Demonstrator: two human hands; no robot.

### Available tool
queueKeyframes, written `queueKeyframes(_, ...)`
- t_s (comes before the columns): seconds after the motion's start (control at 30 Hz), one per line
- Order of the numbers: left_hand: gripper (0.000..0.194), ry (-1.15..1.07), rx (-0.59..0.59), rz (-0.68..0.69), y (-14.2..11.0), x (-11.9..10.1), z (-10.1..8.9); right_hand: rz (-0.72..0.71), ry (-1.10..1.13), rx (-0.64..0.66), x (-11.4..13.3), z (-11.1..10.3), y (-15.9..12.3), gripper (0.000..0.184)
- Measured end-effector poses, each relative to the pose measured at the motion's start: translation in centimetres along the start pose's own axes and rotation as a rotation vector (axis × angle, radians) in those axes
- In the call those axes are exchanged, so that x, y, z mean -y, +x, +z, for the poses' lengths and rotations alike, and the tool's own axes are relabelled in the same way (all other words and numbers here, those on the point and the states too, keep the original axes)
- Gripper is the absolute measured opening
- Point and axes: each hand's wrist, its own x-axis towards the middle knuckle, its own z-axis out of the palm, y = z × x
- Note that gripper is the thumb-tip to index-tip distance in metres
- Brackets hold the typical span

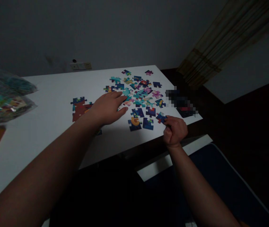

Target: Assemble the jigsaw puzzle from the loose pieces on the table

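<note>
Just one view here: head cam, looking forward and down across white worktop (54, 126) toward far wall (101, 31). Pretty close, both forearms reach in from bottom edge. Slightly tilted framing.

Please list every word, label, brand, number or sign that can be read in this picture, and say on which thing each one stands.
None can be read.
Puzzle pieces: coloured pictures only, no letters visible.
Plastic bags: the print is too blurred to read.
Dark object at the table edge: pixelated, unreadable.
Wall socket: no legible marking.
</note>
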Motion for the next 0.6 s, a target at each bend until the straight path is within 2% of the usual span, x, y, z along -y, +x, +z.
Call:
queueKeyframes(0.2,0.061,-0.015,-0.071,-0.090,-0.2,0.7,-0.4,-0.026,0.032,0.003,0.0,-0.3,-0.1,0.019)
queueKeyframes(0.37,0.062,-0.008,-0.107,-0.194,0.0,1.4,-0.3,0.039,0.009,0.044,0.0,-0.5,-0.2,0.021)
queueKeyframes(0.6,0.059,0.006,-0.065,-0.172,0.0,1.1,-0.3,0.091,-0.025,0.088,0.3,-0.7,-0.1,0.022)
